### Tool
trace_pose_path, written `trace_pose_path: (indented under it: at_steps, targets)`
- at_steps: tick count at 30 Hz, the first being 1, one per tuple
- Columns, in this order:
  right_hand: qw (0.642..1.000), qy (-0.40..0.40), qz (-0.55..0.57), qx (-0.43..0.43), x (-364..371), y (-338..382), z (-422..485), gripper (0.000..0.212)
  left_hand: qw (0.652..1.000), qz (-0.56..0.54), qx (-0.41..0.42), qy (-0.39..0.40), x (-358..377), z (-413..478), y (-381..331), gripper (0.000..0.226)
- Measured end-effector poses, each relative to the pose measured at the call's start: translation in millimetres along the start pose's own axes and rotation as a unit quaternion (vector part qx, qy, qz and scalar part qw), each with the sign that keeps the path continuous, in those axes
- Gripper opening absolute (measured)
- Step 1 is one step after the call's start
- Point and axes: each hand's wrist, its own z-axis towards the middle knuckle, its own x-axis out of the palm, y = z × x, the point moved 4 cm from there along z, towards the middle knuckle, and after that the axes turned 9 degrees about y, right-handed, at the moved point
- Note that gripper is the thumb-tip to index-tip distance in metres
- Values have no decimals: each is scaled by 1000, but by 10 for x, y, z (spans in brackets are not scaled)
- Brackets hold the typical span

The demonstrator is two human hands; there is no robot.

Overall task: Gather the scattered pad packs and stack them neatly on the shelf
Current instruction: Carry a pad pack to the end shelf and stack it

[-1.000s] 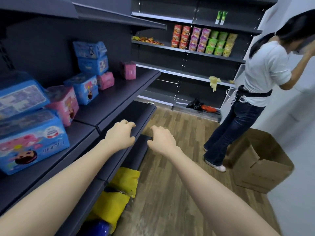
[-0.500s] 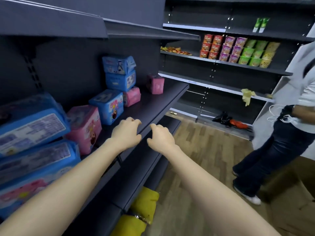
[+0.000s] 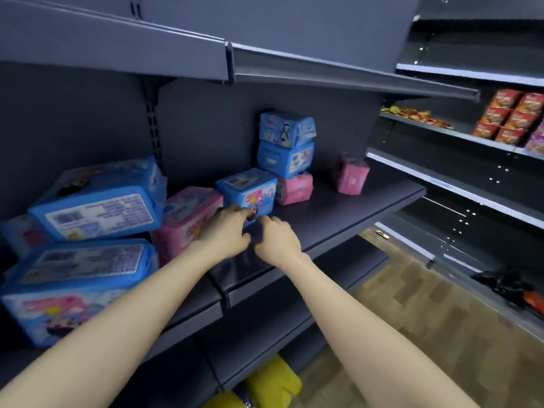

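Pad packs lie scattered on the dark shelf [image 3: 353, 213]. Two large blue packs [image 3: 97, 198] sit stacked at the left, with a pink pack [image 3: 188, 213] beside them. A small blue pack [image 3: 250, 187] stands mid-shelf, just beyond my hands. Behind it two blue packs [image 3: 285, 145] rest on a small pink pack [image 3: 294, 188]. Another pink pack [image 3: 350, 175] stands alone to the right. My left hand [image 3: 226, 234] and my right hand [image 3: 276, 241] hover side by side over the shelf's front, fingers curled, holding nothing. My left fingertips reach the small blue pack's lower front.
An upper shelf [image 3: 323, 72] overhangs the packs. Lower shelves jut out beneath my arms, with yellow packages [image 3: 273, 381] at the bottom. A side rack on the right carries red snack packs [image 3: 509, 116]. Wooden floor [image 3: 426, 319] lies to the right.
My view has swung left and closer to the shelf. Both hands have moved forward from the shelf edge toward the small blue pack. The person in the white shirt has left the view.
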Motion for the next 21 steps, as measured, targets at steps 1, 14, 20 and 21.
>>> trace_pose_path:
  at_steps: [1,14,20,21]
  targets:
    - [1000,0,-1,-17,-15,4,52,56,1000,4,-13,-9,-18,1,2,50]
    - [974,-6,32,-224,-19,371,294,52,976,7,-174,-131,-225,-509,75,43]
    - [971,27,39,-236,102,504,439,72,944,37,-297,-140,-188,-781,132,41]
    - [970,36,48,-234,109,519,458,76,939,34,-314,-137,-173,-812,138,41]
